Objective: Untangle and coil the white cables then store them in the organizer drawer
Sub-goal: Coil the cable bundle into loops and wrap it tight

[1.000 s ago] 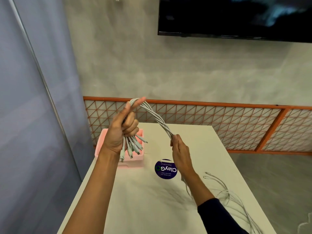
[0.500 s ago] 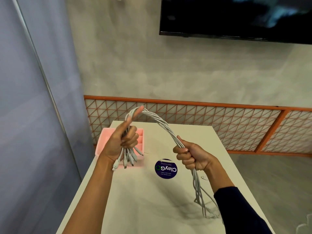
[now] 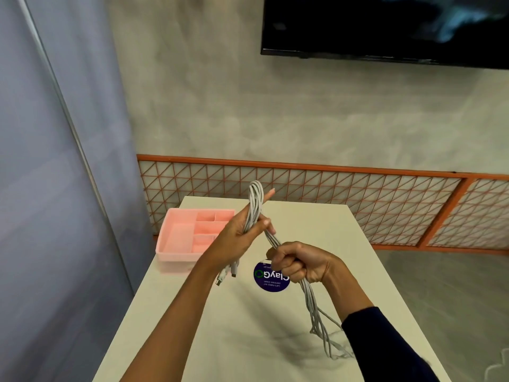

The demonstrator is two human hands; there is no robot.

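Fingers of the left hand (image 3: 237,238) pinch a looped bundle of white cables (image 3: 254,205) above the bench (image 3: 316,224); the right hand (image 3: 300,264), at four o'clock, fists the same bundle, tails trailing onto the bench. Probably light, limp and springy, best held at the loop. The pink organizer drawer (image 3: 179,238) sits at nine o'clock

A long rectangular table (image 3: 192,326) with a pale, faintly marbled top runs from near to far. On its far left corner sits a shallow pink plastic organizer tray (image 3: 176,256) with several open compartments, its left wall along the table's left edge. To the right of the tray and a little nearer, around the middle of the top, lies a round dark blue sticker (image 3: 268,283) with white lettering, flat on the surface. At the near right, the lower loose ends of a bundle of thin white cables (image 3: 308,297) trail onto the tabletop beside soft shadows.
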